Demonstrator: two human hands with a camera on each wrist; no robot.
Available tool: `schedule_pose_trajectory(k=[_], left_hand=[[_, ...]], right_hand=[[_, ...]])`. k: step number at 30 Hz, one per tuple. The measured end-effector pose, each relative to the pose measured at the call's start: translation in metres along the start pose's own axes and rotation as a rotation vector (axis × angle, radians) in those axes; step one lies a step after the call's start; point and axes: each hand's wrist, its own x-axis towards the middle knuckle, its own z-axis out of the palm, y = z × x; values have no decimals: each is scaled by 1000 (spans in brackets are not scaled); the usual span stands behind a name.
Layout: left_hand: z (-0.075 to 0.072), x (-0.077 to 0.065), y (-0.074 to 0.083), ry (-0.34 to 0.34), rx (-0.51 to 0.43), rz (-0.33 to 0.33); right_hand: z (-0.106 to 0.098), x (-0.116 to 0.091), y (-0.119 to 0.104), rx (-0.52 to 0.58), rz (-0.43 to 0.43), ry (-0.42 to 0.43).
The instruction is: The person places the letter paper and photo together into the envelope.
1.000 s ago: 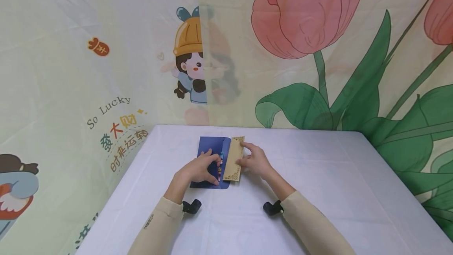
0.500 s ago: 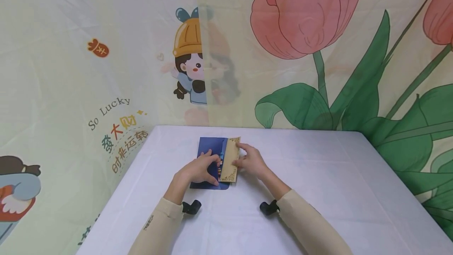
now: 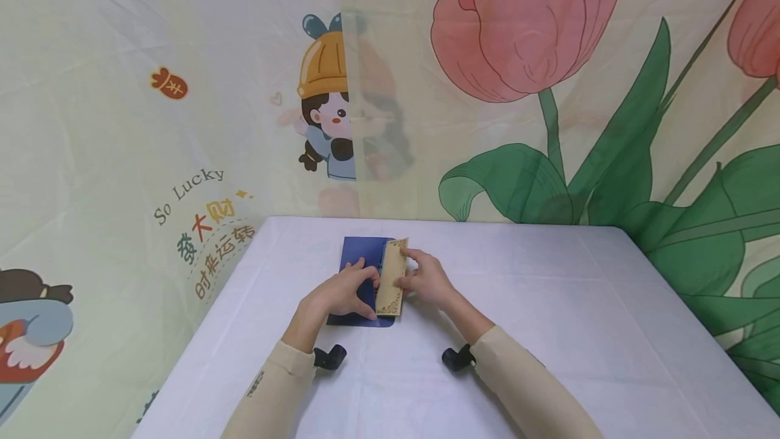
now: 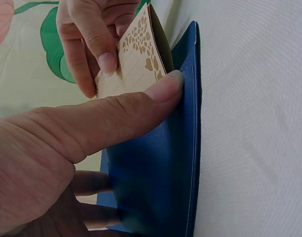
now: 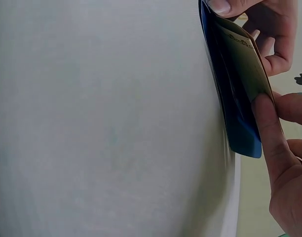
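Observation:
A dark blue envelope (image 3: 363, 249) lies on the table, its mouth toward the right. My left hand (image 3: 342, 291) holds it with curved fingers on top, the thumb (image 4: 163, 88) at the mouth's near end. My right hand (image 3: 428, 279) pinches the right edge of a folded tan card (image 3: 391, 283) with brown floral corners. The card's left edge is over the mouth, partly behind the envelope's front in the left wrist view. How deep it sits cannot be told. A gap shows between the card's layers.
White cloth covers the table (image 3: 536, 317), which ends at a printed curtain (image 3: 396, 53) with tulips and cartoon figures. Black wrist cameras (image 3: 331, 357) are strapped under both sleeves.
My right hand has moved left with the tan card, so that it covers more of the envelope's right side and its coloured print. My left hand and the envelope have stayed in place.

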Motion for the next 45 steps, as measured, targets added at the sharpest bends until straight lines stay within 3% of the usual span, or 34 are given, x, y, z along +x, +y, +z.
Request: schedule_pose_trajectory(k=[29,39,45], left_hand=[[-2,1,0,6,-4,21],[-1,1,-1,6,-3,13],[-1,1,-2,2,-8,13]], right_hand=[[10,3,-2,-56,-6,-37],[11,1,1,-232,-34,-40],[10,-1,0,-199,-5,-79]])
